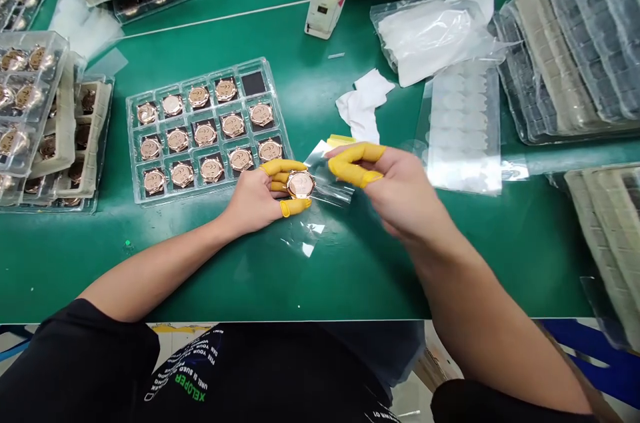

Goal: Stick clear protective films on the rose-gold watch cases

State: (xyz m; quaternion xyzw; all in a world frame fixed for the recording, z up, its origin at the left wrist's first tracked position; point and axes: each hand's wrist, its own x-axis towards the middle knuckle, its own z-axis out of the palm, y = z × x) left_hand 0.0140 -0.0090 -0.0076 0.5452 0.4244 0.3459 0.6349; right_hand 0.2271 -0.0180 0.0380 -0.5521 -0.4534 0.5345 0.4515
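You're working at a long bench topped with a glossy green mat (pixel 525 246), and a thin white line (pixel 215 17) runs across its far part. The bench's near edge (pixel 280 321) is straight and pale. Beyond it, down to your right, a bright blue surface (pixel 585 349) shows beside pale patches too cut off to identify. Bright, even light gives the mat a soft sheen.

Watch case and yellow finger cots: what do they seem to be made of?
The watch case looks like polished rose-gold-toned metal, from its warm mirror sheen; plating can't be told. The finger cots look like thin matte latex or rubber, stretched snugly.
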